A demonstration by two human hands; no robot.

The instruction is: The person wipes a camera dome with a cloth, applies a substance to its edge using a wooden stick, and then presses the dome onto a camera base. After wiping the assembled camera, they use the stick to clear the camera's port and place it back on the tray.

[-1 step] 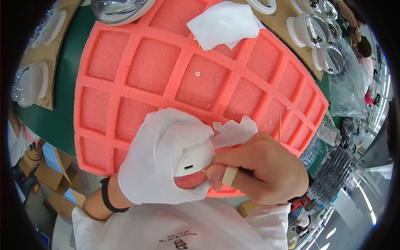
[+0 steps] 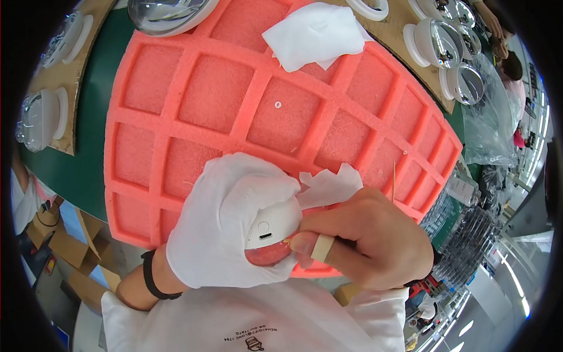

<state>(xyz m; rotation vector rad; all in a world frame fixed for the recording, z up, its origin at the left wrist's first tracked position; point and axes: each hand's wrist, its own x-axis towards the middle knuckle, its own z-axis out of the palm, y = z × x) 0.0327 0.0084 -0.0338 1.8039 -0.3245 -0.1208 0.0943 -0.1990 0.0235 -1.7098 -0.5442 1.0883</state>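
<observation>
My left hand (image 2: 217,217), in a white glove, is wrapped round a white rounded device (image 2: 275,220). A round button outline and a small dark port slot show on its near face. Below the slot is a glossy, pinkish curved surface (image 2: 268,254); I cannot tell if it belongs to the device. My right hand (image 2: 375,240) is bare, with a pale band (image 2: 323,248) round the thumb. Thumb and index finger pinch together at the device's right edge. A tiny yellowish tip shows there, but what they hold is mostly hidden. Both hands are above a pink foam tray (image 2: 214,94).
White cloths (image 2: 316,35) (image 2: 333,186) lie on the tray, with a small white ring (image 2: 278,105) and a thin stick (image 2: 394,179). Glossy domed units (image 2: 440,42) stand on cardboard at both sides. Plastic bags (image 2: 489,117) hang at right, near another person's hand (image 2: 497,44).
</observation>
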